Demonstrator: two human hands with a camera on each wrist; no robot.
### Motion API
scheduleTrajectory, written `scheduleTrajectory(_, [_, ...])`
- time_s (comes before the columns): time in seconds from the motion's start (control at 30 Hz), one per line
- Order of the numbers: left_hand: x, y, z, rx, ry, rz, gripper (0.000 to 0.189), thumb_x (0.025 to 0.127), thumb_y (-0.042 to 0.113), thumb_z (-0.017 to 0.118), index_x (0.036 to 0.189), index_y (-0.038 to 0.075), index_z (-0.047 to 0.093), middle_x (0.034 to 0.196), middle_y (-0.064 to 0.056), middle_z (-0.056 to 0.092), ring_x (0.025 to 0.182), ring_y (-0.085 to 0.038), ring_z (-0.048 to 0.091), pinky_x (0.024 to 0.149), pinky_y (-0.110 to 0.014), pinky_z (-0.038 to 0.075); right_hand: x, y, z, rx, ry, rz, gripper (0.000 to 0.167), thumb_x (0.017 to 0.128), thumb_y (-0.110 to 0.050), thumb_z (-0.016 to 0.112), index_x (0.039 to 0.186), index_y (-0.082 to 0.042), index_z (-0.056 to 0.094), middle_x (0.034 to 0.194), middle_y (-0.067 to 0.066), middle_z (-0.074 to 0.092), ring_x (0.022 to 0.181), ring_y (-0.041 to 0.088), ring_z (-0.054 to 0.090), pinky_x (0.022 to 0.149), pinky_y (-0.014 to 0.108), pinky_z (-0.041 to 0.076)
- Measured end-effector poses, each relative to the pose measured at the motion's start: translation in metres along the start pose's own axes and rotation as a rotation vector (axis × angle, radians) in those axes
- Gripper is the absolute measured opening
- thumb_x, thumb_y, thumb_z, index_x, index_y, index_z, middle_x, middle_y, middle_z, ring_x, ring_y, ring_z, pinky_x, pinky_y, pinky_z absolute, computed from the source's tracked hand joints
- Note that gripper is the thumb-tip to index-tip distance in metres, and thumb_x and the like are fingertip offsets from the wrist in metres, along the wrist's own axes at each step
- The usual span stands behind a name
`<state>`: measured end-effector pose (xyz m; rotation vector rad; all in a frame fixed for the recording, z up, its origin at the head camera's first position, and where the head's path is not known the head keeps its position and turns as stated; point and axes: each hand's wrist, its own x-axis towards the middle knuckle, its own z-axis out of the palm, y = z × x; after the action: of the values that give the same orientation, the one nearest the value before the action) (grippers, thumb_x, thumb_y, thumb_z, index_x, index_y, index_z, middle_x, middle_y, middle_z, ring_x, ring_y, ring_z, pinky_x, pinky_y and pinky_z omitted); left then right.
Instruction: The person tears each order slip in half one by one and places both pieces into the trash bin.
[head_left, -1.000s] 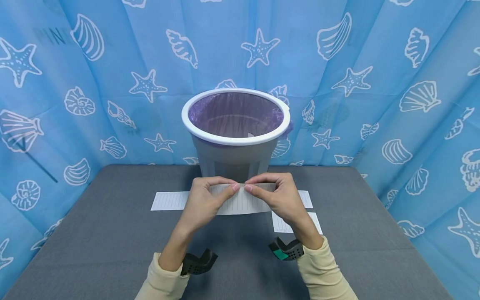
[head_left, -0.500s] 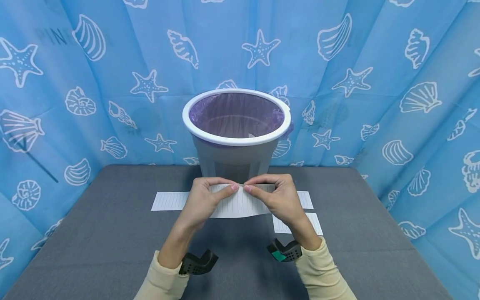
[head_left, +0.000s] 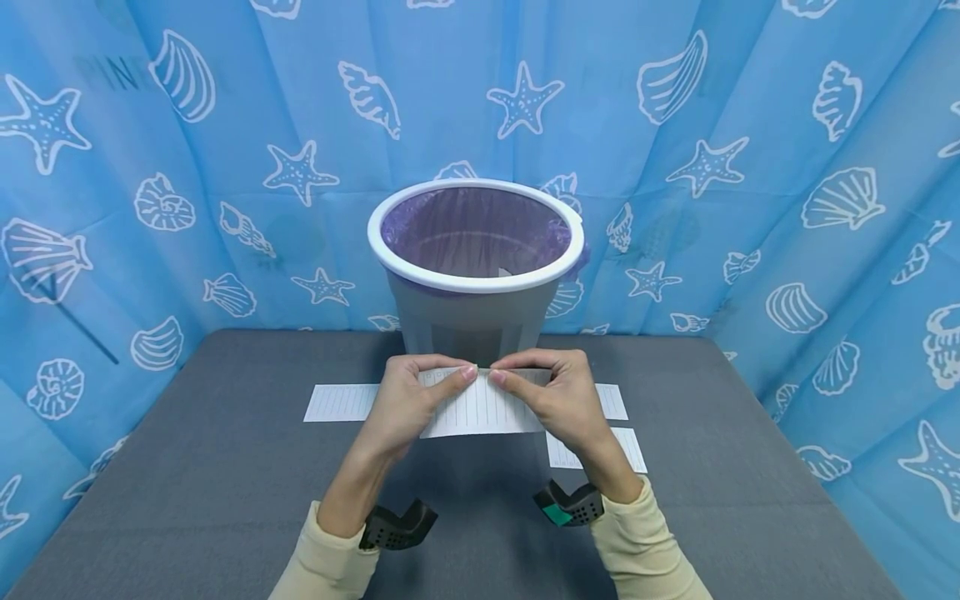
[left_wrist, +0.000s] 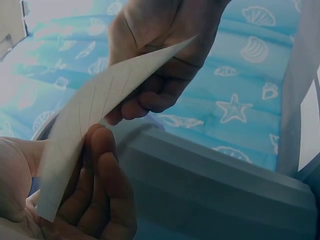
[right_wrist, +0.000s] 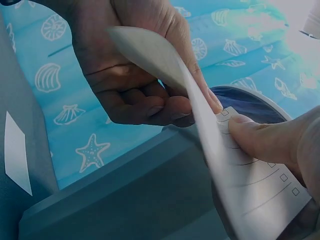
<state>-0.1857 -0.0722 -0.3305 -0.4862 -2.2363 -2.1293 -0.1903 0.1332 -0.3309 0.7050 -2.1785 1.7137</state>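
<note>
My left hand (head_left: 401, 404) and right hand (head_left: 568, 404) pinch the top edge of a white lined paper sheet (head_left: 483, 410), thumbs in front and close together. The sheet hangs over the table just in front of the bin. In the right wrist view small printed checkboxes run along the paper (right_wrist: 255, 200), which bends sharply between the hands. Seen from the left wrist, the paper (left_wrist: 107, 92) curves from one hand to the other. Behind the hands, lined paper (head_left: 340, 402) lies on the table, its middle hidden. A smaller lined slip (head_left: 632, 448) lies partly under my right wrist.
A grey bin (head_left: 468, 321) with a white rim (head_left: 480, 283) and purple liner (head_left: 450, 225) stands at the table's back. A white scrap (head_left: 504, 272) shows inside it. The grey table (head_left: 247, 483) meets a blue shell-patterned curtain (head_left: 420, 100) behind and at the sides.
The sheet's lower edge has swung slightly down and its lines show more clearly, with small boxes now visible near the left thumb. Both hands keep their pinch, almost still.
</note>
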Motion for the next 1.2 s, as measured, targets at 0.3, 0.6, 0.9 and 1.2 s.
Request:
scheduleTrajectory(0.3, [0.001,-0.001,0.002,0.019,0.038,0.01,0.021,0.094,0.01,0.074,0.107,-0.006,0.076,0.095,-0.017,0.074,0.072,-0.025,0.072,0.06,-0.028,0.057,0.0,0.001,0.003,-0.009,0.038,0.01,0.007,0.086,-0.004,0.081,0.092,-0.001,0.08,0.089,0.008,0.076,0.085,0.023,0.067,0.069,0.031,0.055])
scheduleTrajectory(0.6, [0.003,-0.005,0.003,0.098,0.122,0.073,0.019,0.092,0.01,0.076,0.104,-0.006,0.077,0.102,-0.015,0.074,0.092,-0.027,0.068,0.078,-0.037,0.052,-0.001,-0.002,0.001,0.024,0.074,-0.024,0.007,0.086,-0.003,0.081,0.093,-0.003,0.08,0.089,0.005,0.076,0.085,0.022,0.07,0.069,0.033,0.056])
scheduleTrajectory(0.9, [0.004,-0.007,0.0,0.145,0.196,0.074,0.017,0.091,0.01,0.077,0.101,-0.004,0.078,0.102,-0.014,0.074,0.09,-0.027,0.067,0.071,-0.034,0.051,-0.001,-0.005,-0.002,0.058,0.085,-0.043,0.007,0.086,0.002,0.079,0.093,0.0,0.079,0.088,0.009,0.076,0.08,0.021,0.07,0.067,0.031,0.055])
scheduleTrajectory(1.2, [0.006,-0.01,-0.004,0.121,0.229,0.114,0.018,0.091,0.008,0.077,0.101,-0.006,0.077,0.097,-0.017,0.074,0.075,-0.024,0.068,0.061,-0.027,0.052,-0.002,-0.01,-0.003,0.06,0.109,-0.056,0.007,0.086,0.003,0.078,0.093,0.001,0.079,0.087,0.01,0.076,0.081,0.02,0.071,0.067,0.031,0.057])
